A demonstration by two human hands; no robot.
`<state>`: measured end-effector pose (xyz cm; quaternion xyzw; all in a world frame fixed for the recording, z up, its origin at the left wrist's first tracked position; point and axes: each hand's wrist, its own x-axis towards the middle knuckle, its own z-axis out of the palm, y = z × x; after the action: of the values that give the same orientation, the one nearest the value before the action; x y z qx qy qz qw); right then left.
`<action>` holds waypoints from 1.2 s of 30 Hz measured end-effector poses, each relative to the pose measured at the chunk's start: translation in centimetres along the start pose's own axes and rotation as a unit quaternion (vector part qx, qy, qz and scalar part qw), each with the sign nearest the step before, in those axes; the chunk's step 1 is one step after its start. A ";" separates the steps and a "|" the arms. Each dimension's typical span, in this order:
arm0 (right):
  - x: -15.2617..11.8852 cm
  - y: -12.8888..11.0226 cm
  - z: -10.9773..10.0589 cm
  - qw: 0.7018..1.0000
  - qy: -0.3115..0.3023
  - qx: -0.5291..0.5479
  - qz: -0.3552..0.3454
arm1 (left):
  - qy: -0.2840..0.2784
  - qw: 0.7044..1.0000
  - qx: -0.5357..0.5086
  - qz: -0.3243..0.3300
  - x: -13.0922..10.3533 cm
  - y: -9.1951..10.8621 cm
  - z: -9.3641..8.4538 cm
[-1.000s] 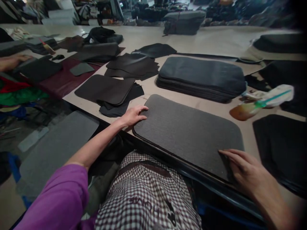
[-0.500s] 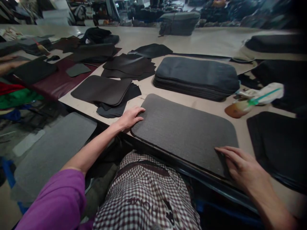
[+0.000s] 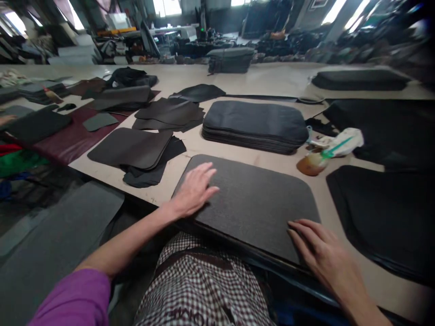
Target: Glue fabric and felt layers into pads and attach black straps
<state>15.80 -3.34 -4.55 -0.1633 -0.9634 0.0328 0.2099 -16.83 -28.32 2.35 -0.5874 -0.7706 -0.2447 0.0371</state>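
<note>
A dark grey rounded panel (image 3: 251, 199) lies flat along the near edge of the table. My left hand (image 3: 195, 190) rests over its left end, palm down with the fingers stretched out. On the right end lies my right hand (image 3: 319, 249), its fingers extended across the panel's edge and the thumb side hidden. Behind the panel is a thick stack of black rounded pieces (image 3: 254, 122). Brown panels (image 3: 131, 147) lie on dark scraps to the left. To the right are a bottle of amber liquid with a green neck (image 3: 311, 164) and a pile of black pieces (image 3: 387, 217).
Several brown sheets (image 3: 170, 113) and more black stacks (image 3: 360, 80) lie farther back on the pale table (image 3: 272, 81). A grey sheet (image 3: 68, 231) sits low at the left, beside the table. Another person's hand (image 3: 7, 119) shows at the far left.
My left hand has moved from the panel's left edge further onto its surface, fingers spreading. My right hand stays at the right end. The view has tilted up and shifted right.
</note>
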 end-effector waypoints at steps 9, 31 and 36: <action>-0.3 -0.2 0.0 1.000 -0.011 -0.001 0.004 | -0.144 0.975 0.054 0.162 4.9 6.4 9.1; 1.2 -3.7 -1.8 0.991 -0.035 0.034 0.127 | -0.105 0.976 0.191 0.010 3.7 -2.6 6.2; 0.8 -2.6 -2.6 0.982 -0.006 0.124 0.141 | -0.130 0.967 0.216 0.028 3.7 -3.0 7.5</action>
<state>15.43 -5.59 -1.57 -0.2705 -0.9205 0.1820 0.2155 -18.96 -22.41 -3.95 -0.6136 -0.7866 0.0070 0.0692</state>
